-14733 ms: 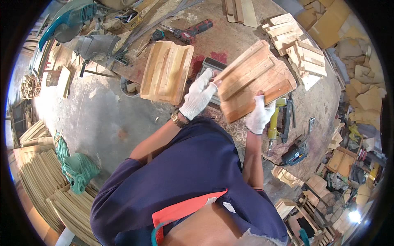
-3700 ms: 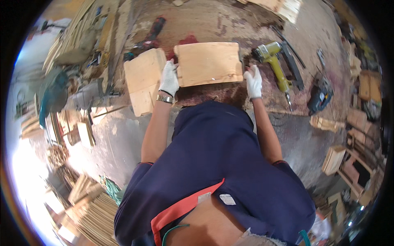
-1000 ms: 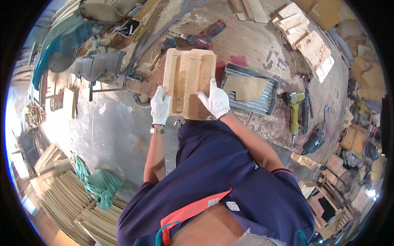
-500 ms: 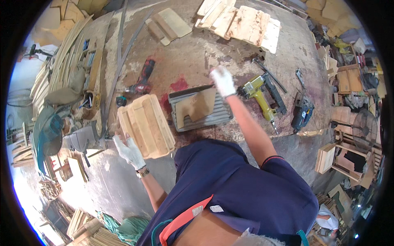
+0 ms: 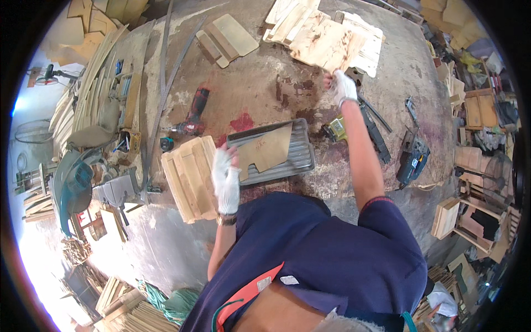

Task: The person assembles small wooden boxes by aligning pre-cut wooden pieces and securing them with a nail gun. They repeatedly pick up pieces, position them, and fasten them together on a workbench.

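My right hand [image 5: 342, 89], in a white knitted fingerless glove, reaches to the far side of the bench. Its fingers close at the near edge of a pale wooden board [image 5: 323, 44] on a stack of similar panels. My left hand [image 5: 225, 177], gloved the same way, hovers between a ridged wooden panel [image 5: 188, 180] and a grey ribbed tray [image 5: 301, 146]. Its fingers are loosely extended with nothing in them. A brown flat template with a notch [image 5: 271, 146] lies on the tray.
A red-black cordless drill [image 5: 194, 113] lies at left. Right of the tray are a yellow-green nail gun [image 5: 336, 128], partly hidden by my forearm, and a dark jigsaw-like power tool [image 5: 412, 157]. Another ridged panel [image 5: 227, 41] lies far left; a miter saw [image 5: 72, 182] stands beyond the left edge.
My right hand has moved from the tray's far corner, right and away, to the stack, where the front board has shifted. My left hand has swung right across the near panel toward the tray.
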A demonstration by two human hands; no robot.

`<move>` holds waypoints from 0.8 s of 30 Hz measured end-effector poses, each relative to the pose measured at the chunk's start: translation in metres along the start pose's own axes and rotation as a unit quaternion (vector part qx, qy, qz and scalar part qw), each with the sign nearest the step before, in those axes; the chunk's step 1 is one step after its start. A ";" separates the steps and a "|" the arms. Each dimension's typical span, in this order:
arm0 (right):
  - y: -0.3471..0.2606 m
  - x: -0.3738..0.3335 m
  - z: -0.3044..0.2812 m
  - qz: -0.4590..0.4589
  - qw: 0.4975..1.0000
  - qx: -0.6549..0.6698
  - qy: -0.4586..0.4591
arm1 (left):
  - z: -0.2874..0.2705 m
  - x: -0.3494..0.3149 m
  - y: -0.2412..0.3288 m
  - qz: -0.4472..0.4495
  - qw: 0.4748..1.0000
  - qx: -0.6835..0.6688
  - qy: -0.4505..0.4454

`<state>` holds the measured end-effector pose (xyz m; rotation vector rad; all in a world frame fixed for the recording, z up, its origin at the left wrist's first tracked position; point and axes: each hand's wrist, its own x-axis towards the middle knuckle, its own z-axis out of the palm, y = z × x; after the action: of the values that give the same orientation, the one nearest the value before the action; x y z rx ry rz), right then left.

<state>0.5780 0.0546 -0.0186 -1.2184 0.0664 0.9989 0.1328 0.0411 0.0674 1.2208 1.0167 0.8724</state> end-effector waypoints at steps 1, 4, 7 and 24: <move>0.014 -0.034 0.008 -0.003 0.999 0.024 -0.021 | 0.011 0.005 -0.005 -0.047 0.996 -0.062 -0.034; 0.061 -0.142 0.023 0.028 0.991 0.097 -0.084 | 0.048 0.021 -0.021 -0.123 0.967 -0.204 -0.094; 0.107 -0.224 0.032 0.049 0.995 0.015 -0.085 | 0.081 0.027 -0.027 -0.157 0.970 -0.183 -0.040; 0.126 -0.217 -0.077 -0.171 0.952 -0.253 0.020 | -0.011 0.022 -0.062 0.024 0.992 0.099 0.069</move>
<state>0.3991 -0.1377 -0.0270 -1.6494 -0.3815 0.7016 0.1292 0.0560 0.0027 1.3716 1.2109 0.9197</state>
